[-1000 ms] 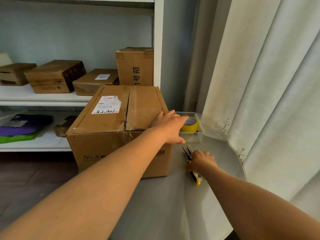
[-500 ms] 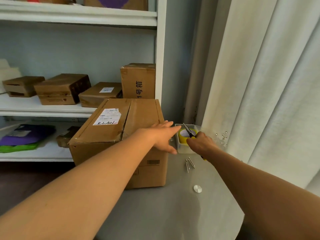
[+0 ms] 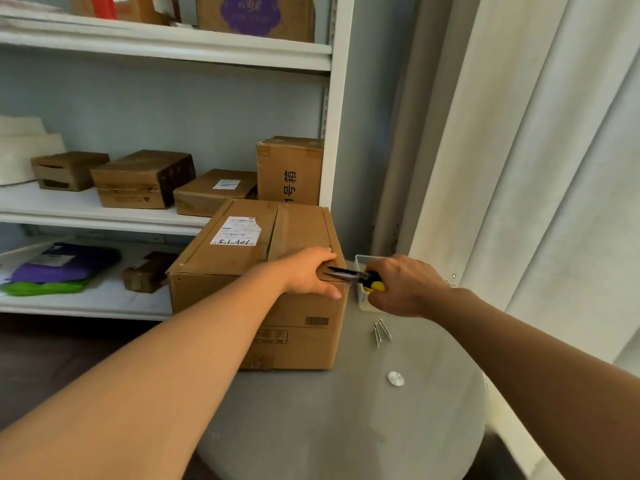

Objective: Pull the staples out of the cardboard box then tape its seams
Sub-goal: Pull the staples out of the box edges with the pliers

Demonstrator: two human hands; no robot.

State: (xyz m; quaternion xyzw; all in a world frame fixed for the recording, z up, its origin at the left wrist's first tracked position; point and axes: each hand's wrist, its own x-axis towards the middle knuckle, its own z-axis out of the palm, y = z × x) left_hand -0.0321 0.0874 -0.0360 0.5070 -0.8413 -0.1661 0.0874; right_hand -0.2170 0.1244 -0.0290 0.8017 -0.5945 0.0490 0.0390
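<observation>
Left hand (image 3: 313,273) lies flat, fingers spread, on the cardboard box (image 3: 263,282) — hold it steady; right hand (image 3: 403,285), wrapped around the pliers (image 3: 356,277), should nip the staple just beyond the left fingertips.

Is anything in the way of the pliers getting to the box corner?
Nothing visible blocks them. The right hand holds the pliers with their tips already at the top right corner of the cardboard box. The left hand presses on the box right beside the tips, close to them.

Pliers (image 3: 346,274) at cardboard box (image 3: 259,306) corner
</observation>
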